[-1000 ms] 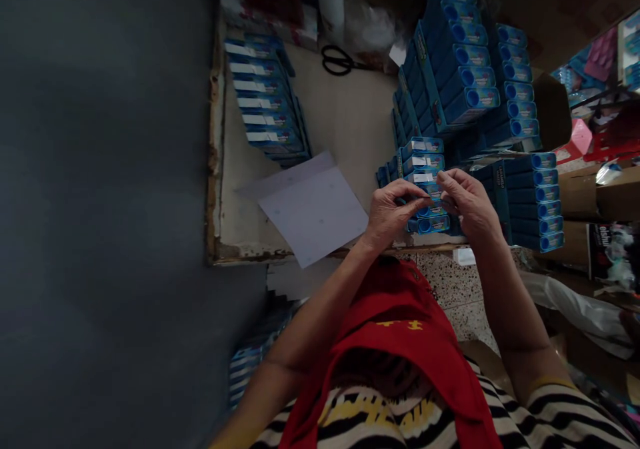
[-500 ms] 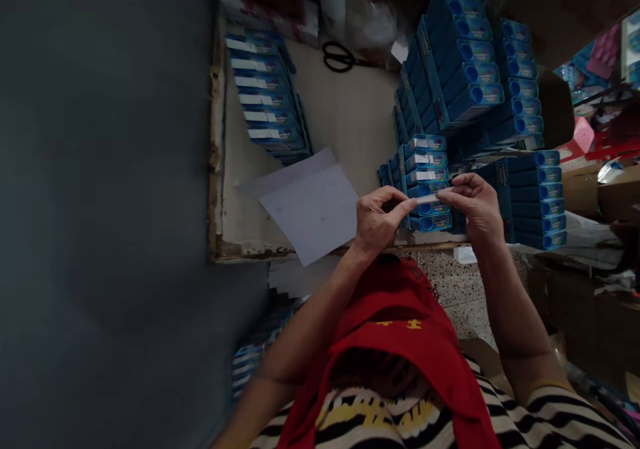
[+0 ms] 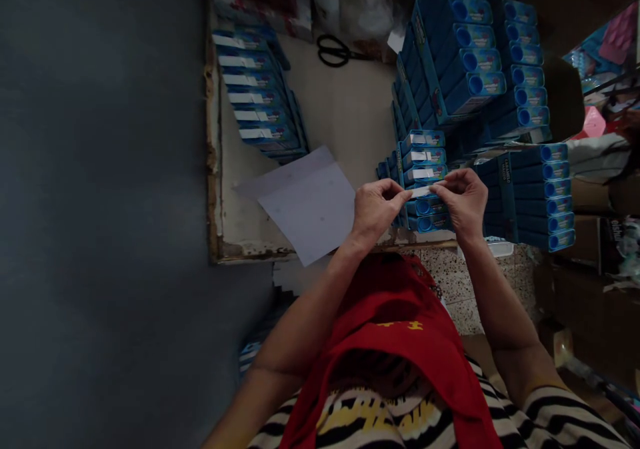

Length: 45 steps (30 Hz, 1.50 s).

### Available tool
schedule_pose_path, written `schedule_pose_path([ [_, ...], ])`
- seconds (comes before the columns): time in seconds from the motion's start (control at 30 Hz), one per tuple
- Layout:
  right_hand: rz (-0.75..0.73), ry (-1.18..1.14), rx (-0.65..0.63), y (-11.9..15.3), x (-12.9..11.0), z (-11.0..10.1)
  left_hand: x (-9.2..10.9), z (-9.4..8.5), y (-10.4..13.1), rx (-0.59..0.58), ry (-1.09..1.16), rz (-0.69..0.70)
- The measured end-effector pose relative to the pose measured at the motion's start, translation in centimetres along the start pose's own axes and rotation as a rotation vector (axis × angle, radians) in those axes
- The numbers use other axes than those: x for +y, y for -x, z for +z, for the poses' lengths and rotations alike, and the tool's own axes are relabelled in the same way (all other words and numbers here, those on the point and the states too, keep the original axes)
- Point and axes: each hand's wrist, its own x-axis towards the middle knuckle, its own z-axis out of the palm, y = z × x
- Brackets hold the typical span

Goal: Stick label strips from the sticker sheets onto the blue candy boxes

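Between my two hands a small white sticker strip (image 3: pixel 421 191) is stretched flat, against a row of blue boxes (image 3: pixel 426 224). My left hand (image 3: pixel 379 208) pinches its left end, and my right hand (image 3: pixel 463 199) pinches the right end. The boxes farther up in this row bear white strips (image 3: pixel 424 156) on their ends; the two nearest me show bare round blue marks. A white sheet (image 3: pixel 313 202) lies on the table to the left of my left hand, its near corner over the edge.
Blue boxes (image 3: pixel 263 96) with white strips stand at the table's left. Taller stacks (image 3: pixel 470 49) rise behind my hands, another stack (image 3: pixel 543 196) at the right. Black-handled scissors (image 3: pixel 335 50) lie at the back. The worn table edge (image 3: pixel 250 257) runs in front of me.
Both hands have moved slightly up and left with the strip, which now lies over the box end just below the ones with strips. The view has shifted a little.
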Motion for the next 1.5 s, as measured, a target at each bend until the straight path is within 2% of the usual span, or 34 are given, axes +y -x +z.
schedule_pose_path([
  [0.53, -0.053, 0.054, -0.029, -0.7, 1.2, 0.1, -1.3, 0.5, -0.4, -0.045, 0.088, -0.082],
  [0.8, 0.002, -0.121, -0.093, -1.4, 1.8, -0.6, 0.0, -0.3, -0.1, -0.070, 0.066, -0.046],
  [1.3, -0.040, 0.028, -0.090, -1.1, 1.5, -0.2, 0.0, -0.6, -0.9, -0.122, 0.021, -0.062],
  [1.5, -0.050, 0.116, -0.063, -1.1, 1.1, -0.1, -1.2, 0.1, -1.5, -0.122, 0.063, -0.105],
])
